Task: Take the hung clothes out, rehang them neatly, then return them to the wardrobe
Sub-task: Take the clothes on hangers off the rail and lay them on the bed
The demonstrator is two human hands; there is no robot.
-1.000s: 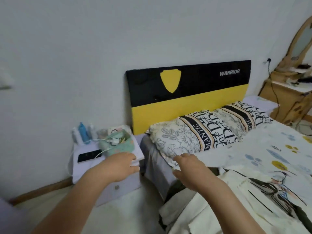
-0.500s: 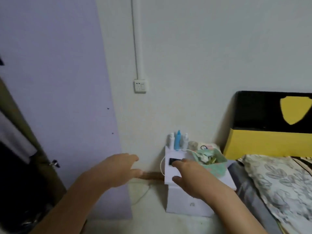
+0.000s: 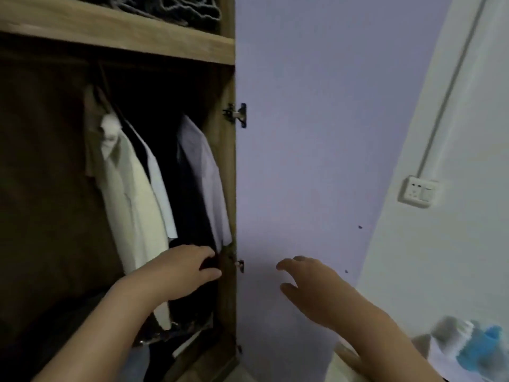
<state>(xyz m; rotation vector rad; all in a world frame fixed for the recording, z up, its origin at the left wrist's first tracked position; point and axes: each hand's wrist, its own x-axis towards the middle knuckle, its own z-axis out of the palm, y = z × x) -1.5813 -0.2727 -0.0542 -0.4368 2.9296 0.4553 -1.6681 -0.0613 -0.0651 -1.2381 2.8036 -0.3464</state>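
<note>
The wooden wardrobe (image 3: 228, 166) stands open in front of me. Inside hang several garments: a cream shirt (image 3: 132, 205), a white one behind it (image 3: 162, 194), dark clothes (image 3: 190, 205) and a pale lilac shirt (image 3: 203, 172) at the right. My left hand (image 3: 184, 271) reaches into the wardrobe at the lower edge of the dark clothes, fingers loosely curved, holding nothing. My right hand (image 3: 311, 285) hovers in front of the open lilac door (image 3: 303, 133), fingers relaxed and empty.
Folded dark fabric (image 3: 165, 6) lies on the shelf (image 3: 115, 37) above the rail. A wall switch (image 3: 418, 194) and a cable duct (image 3: 451, 89) are on the white wall at right. Blurred bottles (image 3: 473, 346) stand at the lower right.
My view has swung left from the bed and nightstand to the open wardrobe. Both hands stay raised and empty; the left now reaches among the hanging clothes.
</note>
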